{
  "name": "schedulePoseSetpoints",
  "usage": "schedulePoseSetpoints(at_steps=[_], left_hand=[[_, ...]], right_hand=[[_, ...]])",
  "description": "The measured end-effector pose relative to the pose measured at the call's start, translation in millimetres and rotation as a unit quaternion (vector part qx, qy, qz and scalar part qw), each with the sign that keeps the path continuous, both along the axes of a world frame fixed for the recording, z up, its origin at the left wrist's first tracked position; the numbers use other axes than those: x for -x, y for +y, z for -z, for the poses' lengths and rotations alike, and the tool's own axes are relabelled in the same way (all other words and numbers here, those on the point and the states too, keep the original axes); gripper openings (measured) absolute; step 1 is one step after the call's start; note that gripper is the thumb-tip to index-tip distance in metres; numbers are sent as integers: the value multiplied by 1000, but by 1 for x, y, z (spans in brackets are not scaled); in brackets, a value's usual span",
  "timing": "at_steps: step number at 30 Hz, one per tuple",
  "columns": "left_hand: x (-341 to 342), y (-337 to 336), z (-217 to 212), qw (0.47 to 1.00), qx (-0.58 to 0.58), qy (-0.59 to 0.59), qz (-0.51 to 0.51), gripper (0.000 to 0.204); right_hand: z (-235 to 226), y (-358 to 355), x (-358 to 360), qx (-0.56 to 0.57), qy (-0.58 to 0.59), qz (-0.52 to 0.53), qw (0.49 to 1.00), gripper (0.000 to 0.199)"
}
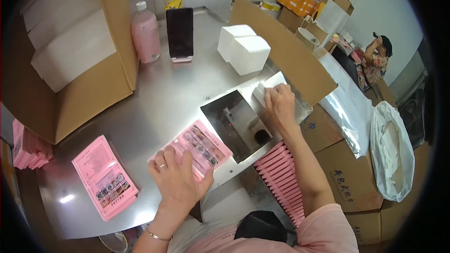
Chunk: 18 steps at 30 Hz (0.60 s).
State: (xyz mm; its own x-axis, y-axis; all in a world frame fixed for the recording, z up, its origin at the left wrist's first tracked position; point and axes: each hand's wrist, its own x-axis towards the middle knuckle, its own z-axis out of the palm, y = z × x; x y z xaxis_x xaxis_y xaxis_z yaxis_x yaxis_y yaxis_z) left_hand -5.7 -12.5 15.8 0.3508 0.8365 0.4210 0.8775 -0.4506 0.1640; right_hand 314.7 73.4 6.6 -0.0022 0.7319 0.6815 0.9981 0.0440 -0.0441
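Observation:
My left hand (176,175) rests over a pink printed packet (206,147) with rows of small pictures, its fingers bent across the near end and its thumb at the side. The far end of that packet lies against a shiny dark rectangular metal plate or recess (229,122) set in the tabletop. On the other side of the recess, my right hand (280,107) grips a small stack of white folded tissues (274,82), fingers over its near edge. Part of the stack is hidden under the hand.
A pile of pink packets (105,178) lies on the metal table (154,107) at left. White tissue stacks (243,49), a phone on a stand (180,35) and a pink bottle (146,35) stand behind. An open carton (93,89) is at left. Another person (375,63) sits far right.

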Motion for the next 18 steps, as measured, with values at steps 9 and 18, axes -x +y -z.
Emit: schedulePoseSetpoints(at_steps=[9, 18], left_hand=[[0, -6, 14, 991, 48, -41, 120, 48], [-9, -14, -6, 981, 128, -113, 96, 78]], right_hand=[[-4, -21, 29, -36, 46, -163, 985, 39], [17, -53, 143, 180, -48, -308, 933, 19]])
